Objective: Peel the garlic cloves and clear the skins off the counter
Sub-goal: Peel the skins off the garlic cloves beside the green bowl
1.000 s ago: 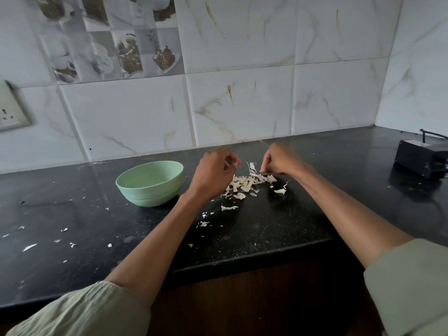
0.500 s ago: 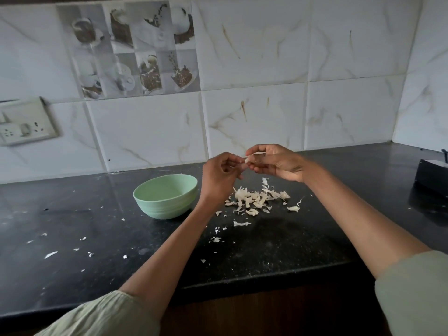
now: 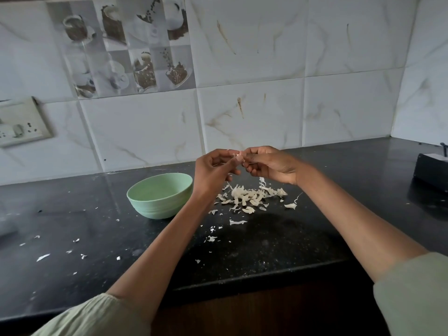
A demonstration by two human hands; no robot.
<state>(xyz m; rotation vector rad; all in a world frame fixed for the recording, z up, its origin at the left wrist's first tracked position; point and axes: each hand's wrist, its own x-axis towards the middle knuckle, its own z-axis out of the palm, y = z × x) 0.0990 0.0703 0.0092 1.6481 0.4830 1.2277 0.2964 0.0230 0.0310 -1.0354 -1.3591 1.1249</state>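
Garlic clove pinched between both hands above the counter.

Head view: the garlic clove point(image 3: 238, 157) is gripped by left hand point(image 3: 214, 170) and right hand point(image 3: 272, 166) over the skins point(image 3: 249, 196); small, firm, slippery; papery skin is best caught at the tip.

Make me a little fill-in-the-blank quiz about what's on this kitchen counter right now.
1. The round bowl on the black stone counter is pale ____.
2. The heap of whitish garlic skins lies to the ____ of the bowl.
3. The left hand and the right hand pinch a small garlic clove ____ the heap.

Missing words: green; right; above
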